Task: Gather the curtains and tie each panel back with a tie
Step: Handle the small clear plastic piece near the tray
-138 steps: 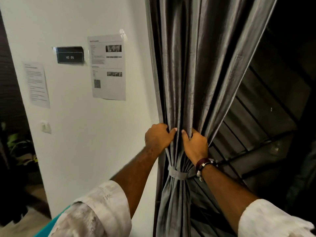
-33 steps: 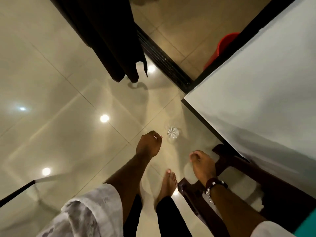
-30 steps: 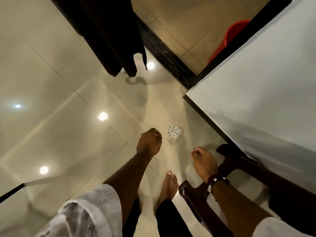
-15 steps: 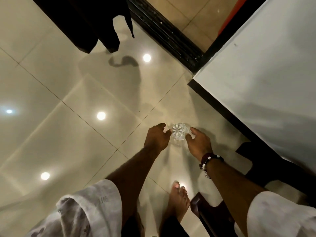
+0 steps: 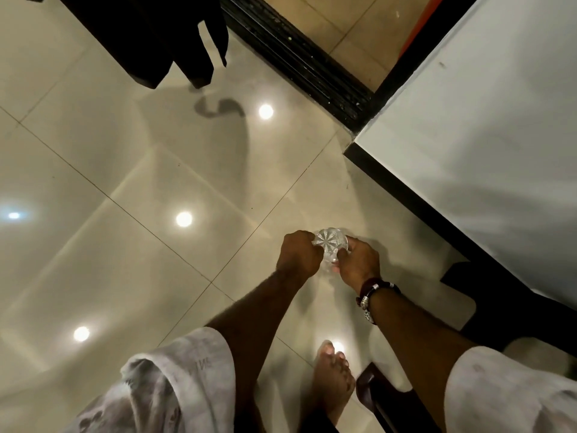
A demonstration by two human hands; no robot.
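Note:
I look straight down at the glossy tiled floor point(image 5: 131, 232). A clear cut-glass tumbler point(image 5: 330, 246) sits low between my hands. My left hand point(image 5: 298, 256) grips its left side with curled fingers. My right hand point(image 5: 359, 264), with a dark bracelet at the wrist, curls round its right side. The dark hem of a curtain point(image 5: 162, 35) hangs at the upper left, above the floor. No tie is in view.
A black sliding-door track point(image 5: 299, 60) runs diagonally across the top. A white wall point(image 5: 487, 126) with a black skirting fills the right. A dark wooden chair point(image 5: 512, 310) stands at lower right, beside my bare foot point(image 5: 332, 379).
I turned from the tied grey curtain to look down at the floor. Both hands dropped to the glass tumbler and closed round it over the last half second.

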